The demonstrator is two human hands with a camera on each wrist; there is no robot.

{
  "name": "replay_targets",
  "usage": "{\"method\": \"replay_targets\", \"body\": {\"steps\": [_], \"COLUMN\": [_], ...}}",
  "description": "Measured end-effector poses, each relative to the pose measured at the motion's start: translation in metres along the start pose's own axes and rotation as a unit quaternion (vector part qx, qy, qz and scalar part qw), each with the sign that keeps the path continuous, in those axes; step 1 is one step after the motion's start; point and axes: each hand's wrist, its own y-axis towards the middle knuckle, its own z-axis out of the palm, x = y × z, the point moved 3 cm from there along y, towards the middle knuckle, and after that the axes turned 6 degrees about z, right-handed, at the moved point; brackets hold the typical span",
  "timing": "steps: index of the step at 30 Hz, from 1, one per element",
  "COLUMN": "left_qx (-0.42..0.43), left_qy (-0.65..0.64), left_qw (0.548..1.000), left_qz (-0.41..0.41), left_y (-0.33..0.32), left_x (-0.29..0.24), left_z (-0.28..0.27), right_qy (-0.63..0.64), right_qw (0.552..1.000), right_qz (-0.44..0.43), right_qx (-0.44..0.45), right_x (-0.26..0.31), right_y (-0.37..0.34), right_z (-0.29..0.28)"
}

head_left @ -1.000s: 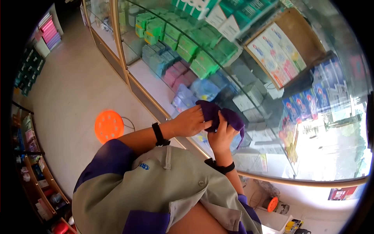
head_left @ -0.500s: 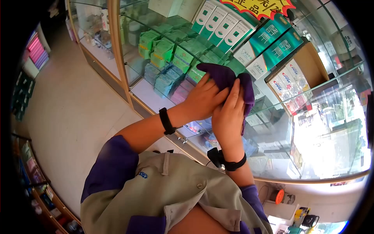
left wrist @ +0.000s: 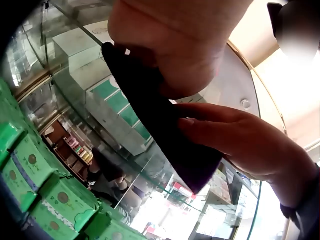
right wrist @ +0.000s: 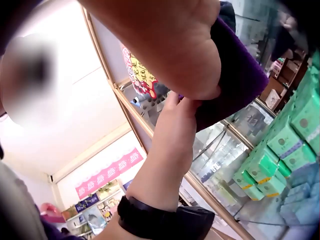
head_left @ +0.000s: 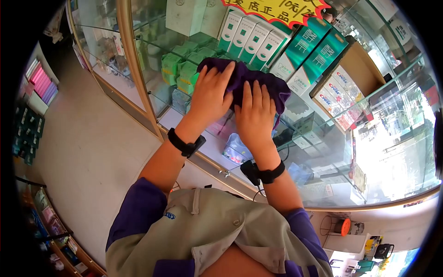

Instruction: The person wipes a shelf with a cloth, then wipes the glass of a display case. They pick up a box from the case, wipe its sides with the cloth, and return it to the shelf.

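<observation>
- Straight-fingered, the left hand (head_left: 210,98) and the right hand (head_left: 256,118) lie side by side on a purple cloth (head_left: 242,73), fingers laid over it rather than clamped round it. The cloth is beneath both hands, on or just over the glass — I can't tell which. It's deep purple, nearly black in shadow, soft-looking and rumpled, with a wavy edge drooping past the right hand.
- Biggest of the containers: the glass display case (head_left: 139,74), gold-framed, with goods on its shelves.
- Next, an open brown cardboard carton (head_left: 367,60), holding upright white boxes marked Crest (head_left: 333,98).
- Two tall teal-and-white boxes (head_left: 307,51) stand just beside the carton.
- Four slimmer white boxes with green panels (head_left: 251,42) make a row, a yellow sign (head_left: 277,10) above them.
- Smallest — green packs (head_left: 172,69) in rows inside the case, with light blue packs (head_left: 181,99) near them.
</observation>
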Motion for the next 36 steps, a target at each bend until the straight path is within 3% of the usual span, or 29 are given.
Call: {"method": "replay_targets", "body": {"steps": [3,8,11,12,14,20,23,26,28,32,36], "left_qx": [0.030,-0.010,0.036,0.097,0.129,0.072,0.023,0.047,0.039,-0.019,0.023], "left_qy": [0.008,0.044,0.099,0.097,0.127,0.187,0.145,0.093,0.125,0.134,0.146], "left_qw": [0.999,0.999,0.992,0.990,0.983,0.979,0.986,0.992,0.988,0.981,0.975], "left_qz": [0.044,0.025,0.075,0.043,0.018,0.020,0.079,0.064,0.085,0.140,0.164], "left_y": [-0.010,-0.015,-0.008,-0.005,0.002,-0.004,-0.009,-0.007,-0.007,0.000,0.005], "left_x": [-0.023,-0.036,-0.023,-0.014,-0.002,-0.020,-0.040,-0.041,-0.032,-0.022,-0.010], "left_z": [0.013,0.024,0.021,0.017,0.009,0.019,0.032,0.035,0.039,0.042,0.044], "right_qy": [0.018,0.004,0.030,0.016,0.023,0.088,0.132,0.103,0.116,0.107,0.141], "right_qw": [1.000,1.000,0.999,0.999,0.999,0.996,0.991,0.995,0.993,0.994,0.990], "right_qz": [-0.013,0.000,-0.006,-0.010,-0.003,-0.015,0.024,0.016,0.022,0.009,0.012], "right_qx": [0.005,-0.021,-0.045,-0.051,-0.040,-0.021,0.017,0.001,0.005,0.020,-0.016], "right_x": [-0.008,-0.010,-0.011,-0.011,-0.009,-0.010,-0.020,-0.024,-0.021,-0.018,-0.021], "right_y": [-0.014,-0.024,-0.025,-0.025,-0.024,-0.021,-0.022,-0.022,-0.022,-0.021,-0.010], "right_z": [-0.007,-0.009,-0.011,-0.010,-0.009,-0.006,-0.021,-0.028,-0.033,-0.039,-0.043]}}
